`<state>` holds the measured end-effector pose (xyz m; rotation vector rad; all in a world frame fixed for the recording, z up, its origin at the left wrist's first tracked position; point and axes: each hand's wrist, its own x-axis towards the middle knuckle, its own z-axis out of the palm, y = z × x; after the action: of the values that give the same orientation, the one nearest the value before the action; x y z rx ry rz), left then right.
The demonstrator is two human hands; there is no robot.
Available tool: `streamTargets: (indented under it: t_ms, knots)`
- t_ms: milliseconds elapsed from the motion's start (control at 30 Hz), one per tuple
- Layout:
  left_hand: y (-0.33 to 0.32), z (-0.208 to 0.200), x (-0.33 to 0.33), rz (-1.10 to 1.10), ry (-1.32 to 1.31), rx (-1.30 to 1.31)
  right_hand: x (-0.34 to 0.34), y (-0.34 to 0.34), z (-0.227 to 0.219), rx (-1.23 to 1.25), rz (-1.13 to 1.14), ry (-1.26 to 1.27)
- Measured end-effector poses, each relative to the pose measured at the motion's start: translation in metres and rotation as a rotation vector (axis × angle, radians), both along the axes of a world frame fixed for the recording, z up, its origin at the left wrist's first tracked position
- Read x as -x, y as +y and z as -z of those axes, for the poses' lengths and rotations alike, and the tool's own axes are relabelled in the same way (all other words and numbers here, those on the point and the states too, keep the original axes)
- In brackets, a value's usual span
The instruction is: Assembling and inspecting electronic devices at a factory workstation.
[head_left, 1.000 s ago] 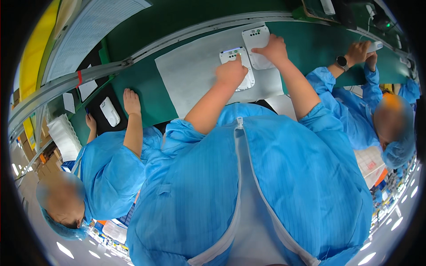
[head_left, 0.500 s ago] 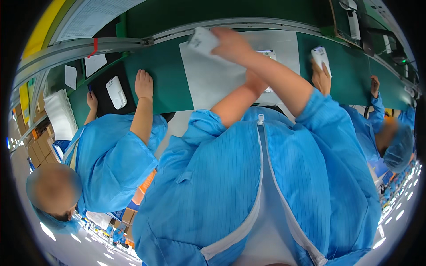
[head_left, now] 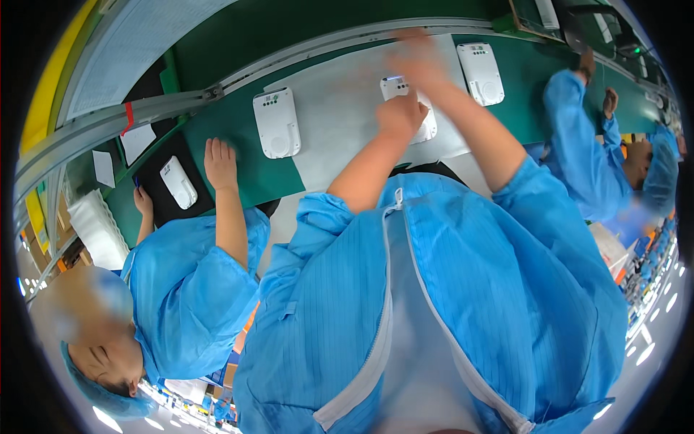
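A white handset-like device (head_left: pixel 429 129) with rounded corners lies on the pale sheet in front of me. My left hand (head_left: pixel 400 116) rests over its left side, fingers curled; what they hold, if anything, is hidden. My right hand (head_left: pixel 419 61) is just beyond the device, smeared by motion, so its fingers cannot be read. A similar white device (head_left: pixel 277 124) lies to my left, over the edge between sheet and green mat. Another white device (head_left: pixel 481 74) lies to my right, apart from both hands.
The pale sheet (head_left: pixel 325 87) covers part of the green bench (head_left: pixel 249 170). A metal rail (head_left: pixel 289 56) runs along the far side. At left a co-worker's hand (head_left: pixel 220 165) rests near a white device (head_left: pixel 178 182) on a black mat. Another person's blue sleeve (head_left: pixel 567 108) reaches in at right.
The white device my right hand held at far left now lies on the bench there. That hand has swung right. The device in a co-worker's hand at right now lies on the bench.
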<state>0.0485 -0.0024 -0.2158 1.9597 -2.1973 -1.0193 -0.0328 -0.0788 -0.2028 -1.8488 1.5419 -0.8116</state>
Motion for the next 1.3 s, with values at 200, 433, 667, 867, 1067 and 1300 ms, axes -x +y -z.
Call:
streamTargets:
  t_ms: [200, 433, 667, 867, 1067, 1300]
  knots:
    - [-0.001, -0.012, 0.008, 0.015, -0.103, -0.025, 0.203, 0.009, 0.041, -0.154, 0.316, 0.722]
    - [0.002, -0.012, 0.011, 0.024, -0.165, 0.022, 0.188, 0.014, 0.031, -0.245, 0.272, 0.666]
    - [0.0, -0.013, 0.012, 0.036, -0.192, 0.03, 0.189, 0.0, 0.011, -0.159, 0.077, 0.942]
    - [-0.006, -0.023, 0.019, 0.036, -0.237, -0.095, 0.198, -0.03, 0.002, -0.218, -0.116, 0.932]
    - [-0.006, -0.025, 0.02, 0.04, -0.245, -0.1, 0.203, -0.043, 0.01, -0.241, -0.212, 0.928]
    - [-0.004, -0.016, 0.015, 0.111, -0.246, 0.015, 0.199, -0.05, -0.012, -0.282, -0.312, 0.927]
